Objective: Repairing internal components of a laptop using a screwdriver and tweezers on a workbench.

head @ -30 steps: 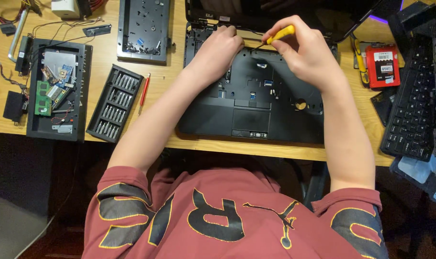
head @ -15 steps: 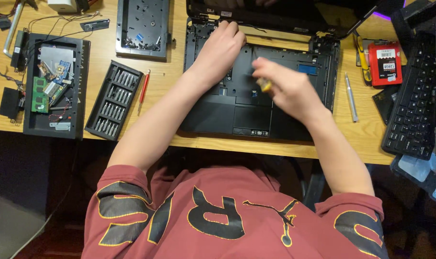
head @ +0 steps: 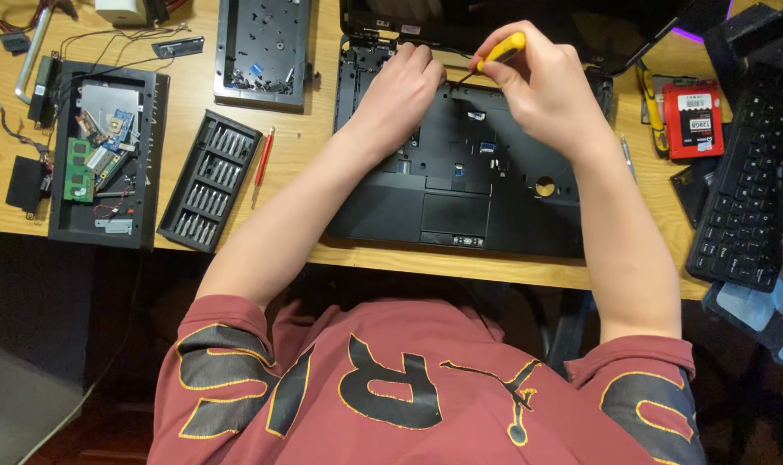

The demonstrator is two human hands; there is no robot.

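From the head camera I look straight down over a dark red shirt (head: 426, 387) with black and yellow lettering, onto a wooden tabletop (head: 193, 112). My right hand (head: 542, 90) is curled tight around a small screwdriver (head: 497, 53) with a yellow handle; thumb and fingers pinch the handle, and the dark shaft slants down and to the left toward the upper deck of an opened black laptop base (head: 469, 181). I cannot make out the tip itself against the dark plastic. My left hand (head: 400, 95) is loosely closed, fingers bent under, resting knuckles-up on the upper left part of the same laptop base, just beside the screwdriver's shaft; it has nothing visible in it. The laptop base lies at the middle of the tabletop, its front edge near the tabletop's near edge, its keyboard bay bare.

To the left, a black bit case (head: 209, 181) lies open and tilted, with a red-handled tool (head: 263, 159) just beside it. Further left sits a black tray (head: 107, 159) holding a green circuit board and other small parts. Above the bit case lies a flat dark panel (head: 265, 52) with loose screws on it. On the right, a red drive (head: 692, 120) lies near the laptop base, and a detached black keyboard (head: 745, 207) sits by the right edge.
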